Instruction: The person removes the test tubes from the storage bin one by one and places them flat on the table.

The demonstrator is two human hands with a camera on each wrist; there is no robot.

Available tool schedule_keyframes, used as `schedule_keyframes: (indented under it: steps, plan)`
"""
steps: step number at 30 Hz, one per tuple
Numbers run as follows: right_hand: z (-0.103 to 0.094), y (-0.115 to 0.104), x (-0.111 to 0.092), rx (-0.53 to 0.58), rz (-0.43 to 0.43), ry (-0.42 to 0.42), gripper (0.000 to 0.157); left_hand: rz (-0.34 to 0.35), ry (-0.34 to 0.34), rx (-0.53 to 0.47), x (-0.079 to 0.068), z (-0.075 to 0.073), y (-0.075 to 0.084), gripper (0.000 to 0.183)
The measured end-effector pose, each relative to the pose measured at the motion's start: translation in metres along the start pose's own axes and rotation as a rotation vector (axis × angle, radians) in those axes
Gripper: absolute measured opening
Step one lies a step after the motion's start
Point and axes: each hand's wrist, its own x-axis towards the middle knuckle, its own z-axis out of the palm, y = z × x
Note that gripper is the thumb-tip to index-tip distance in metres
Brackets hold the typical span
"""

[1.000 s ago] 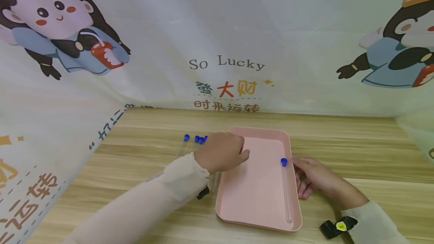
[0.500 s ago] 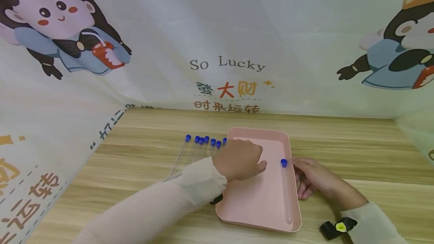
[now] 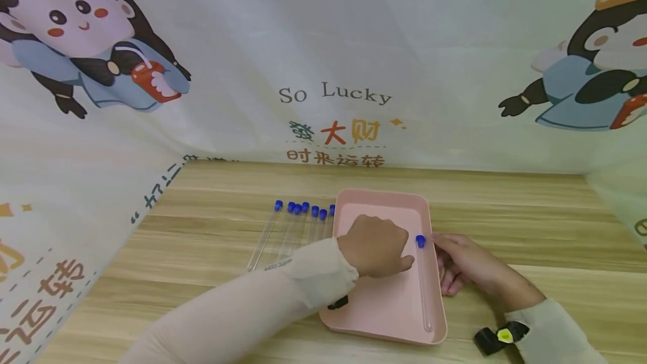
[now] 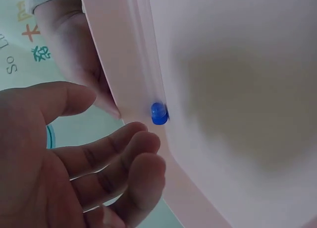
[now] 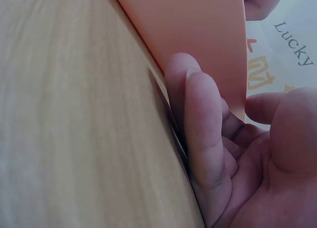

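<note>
A capped test tube (image 3: 423, 285), clear with a blue cap, lies along the right inner side of the pink tray (image 3: 384, 319). My left hand (image 3: 376, 246) hovers over the tray, to the left of that tube. In the left wrist view, its fingers (image 4: 119, 148) are spread and loosely bent, holding nothing, near the tube's blue cap (image 4: 159, 114). My right hand (image 3: 470, 265) rests against the tray's outer right wall. The right wrist view has its thumb (image 5: 262, 106) at the rim and its fingers (image 5: 203, 114) beside the outer wall (image 5: 198, 29), low by the table.
Several more blue-capped test tubes (image 3: 265, 237) lie side by side left of the tray, partly hidden by my left sleeve (image 3: 242, 302). The wooden table (image 3: 531, 212) meets a printed cloth backdrop (image 3: 429, 72) at the back and sides.
My left hand has moved right, from the tray's left edge to over its middle, uncovering more blue caps of the tubes outside. The right hand, tray and tube inside have stayed put.
</note>
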Motion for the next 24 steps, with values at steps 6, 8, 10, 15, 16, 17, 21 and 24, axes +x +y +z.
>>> schedule_keyframes:
  steps: [6,8,10,15,16,17,21,24]
  plan:
    - [0.0,0.0,0.0,0.003,-0.006,-0.008,0.052,-0.001,-0.068,0.026,0.006,0.005,0.006,0.034]
    - [0.0,0.0,0.0,0.003,-0.004,-0.008,0.052,0.001,-0.086,0.031,0.007,0.006,0.009,0.035]
    - [0.0,0.0,0.0,0.001,-0.004,-0.007,0.051,0.009,-0.097,0.032,0.008,0.006,0.011,0.036]
    - [0.0,0.0,0.0,0.0,-0.006,-0.007,0.051,0.012,-0.116,0.033,0.01,0.008,0.017,0.037]
    - [0.0,0.0,0.0,0.0,-0.006,-0.007,0.051,0.011,-0.122,0.034,0.011,0.008,0.018,0.038]
    - [0.0,0.0,0.0,0.002,-0.004,-0.008,0.05,0.01,-0.126,0.038,0.011,0.008,0.019,0.038]
    - [0.0,-0.001,0.0,0.005,0.0,-0.008,0.05,0.003,-0.142,0.057,0.014,0.011,0.024,0.038]
    - [0.0,-0.001,-0.001,0.006,-0.001,-0.007,0.05,-0.001,-0.146,0.066,0.015,0.013,0.026,0.039]
